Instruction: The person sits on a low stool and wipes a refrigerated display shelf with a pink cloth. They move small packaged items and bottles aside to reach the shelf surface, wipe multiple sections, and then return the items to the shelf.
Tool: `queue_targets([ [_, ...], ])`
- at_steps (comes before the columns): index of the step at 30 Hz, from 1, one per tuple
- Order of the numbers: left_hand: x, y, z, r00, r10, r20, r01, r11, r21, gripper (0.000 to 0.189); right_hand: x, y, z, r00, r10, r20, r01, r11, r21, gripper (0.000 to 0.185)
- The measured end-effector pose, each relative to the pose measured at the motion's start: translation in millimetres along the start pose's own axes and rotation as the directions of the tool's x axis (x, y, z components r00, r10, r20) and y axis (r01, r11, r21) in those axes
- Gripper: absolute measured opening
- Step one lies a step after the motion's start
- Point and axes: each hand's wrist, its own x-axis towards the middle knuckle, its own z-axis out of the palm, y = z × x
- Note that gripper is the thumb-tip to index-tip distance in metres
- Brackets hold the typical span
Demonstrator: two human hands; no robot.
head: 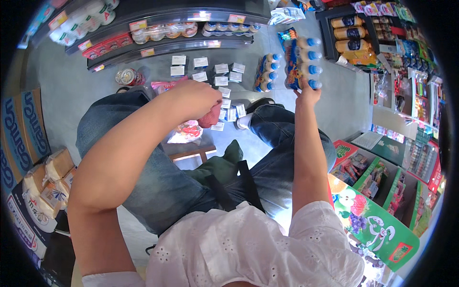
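My left hand (200, 98) grips a pink cloth (211, 116) that hangs below its fingers, in front of my left knee. My right hand (309, 94) holds the near end of a shrink-wrapped pack of blue-capped bottles (293, 66); whether the pack touches the floor is hard to tell. To its left on the floor stands a similar pack of bottles (266, 73). Several small white-topped boxes (221, 79) are spread over the grey floor beyond my hands. Under my left forearm are a pink plastic bag (166, 86) and a clear bag with red contents (185, 133).
A black shelf (161, 16) with wrapped drink packs runs along the far side. Cans (128, 76) stand by my left foot. Green fabric (218, 165) lies between my legs near a wooden stool (192, 155). A candy display (376, 222) is at right, cartons (25, 132) at left.
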Motion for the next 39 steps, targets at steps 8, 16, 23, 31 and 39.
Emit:
queue_targets([
  [8,10,9,-7,0.993,-0.08,0.088,0.074,0.995,0.065,0.033,62,85,6,0.878,0.304,-0.37,-0.289,0.952,0.097,0.068],
  [16,15,8,-16,0.982,-0.155,0.107,0.15,0.988,0.048,0.039,78,167,25,0.89,0.336,-0.31,-0.372,0.926,-0.064,0.065],
  [23,11,11,-14,0.993,-0.099,0.056,0.095,0.993,0.07,0.039,87,220,28,0.956,0.151,-0.25,-0.258,0.838,-0.48,0.063],
  [31,-14,22,-4,0.995,0.065,-0.078,-0.058,0.995,0.086,0.028,30,97,59,0.878,-0.398,-0.268,0.229,0.838,-0.495,0.057],
  [39,-46,53,5,0.977,0.21,-0.018,-0.207,0.973,0.105,0.022,-89,-56,226,0.189,-0.753,0.631,0.823,0.472,0.317,0.05],
])
